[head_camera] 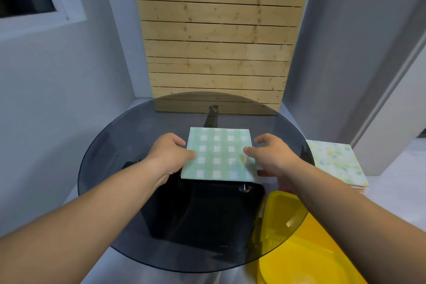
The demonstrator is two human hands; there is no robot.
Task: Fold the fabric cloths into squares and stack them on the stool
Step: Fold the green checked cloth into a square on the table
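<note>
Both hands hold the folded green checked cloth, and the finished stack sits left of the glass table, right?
Not quite: the head view shows the stack of folded cloths right of the glass table, not left. The left hand and right hand do hold the green checked cloth.

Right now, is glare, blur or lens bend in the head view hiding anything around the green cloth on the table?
Head view: the green checked cloth, left hand and right hand read sharp; the tinted glass table darkens what lies beneath it; one small glint on the yellow tub; wide-angle bend curves the walls near the edges; the folded stack at right looks slightly soft.
</note>
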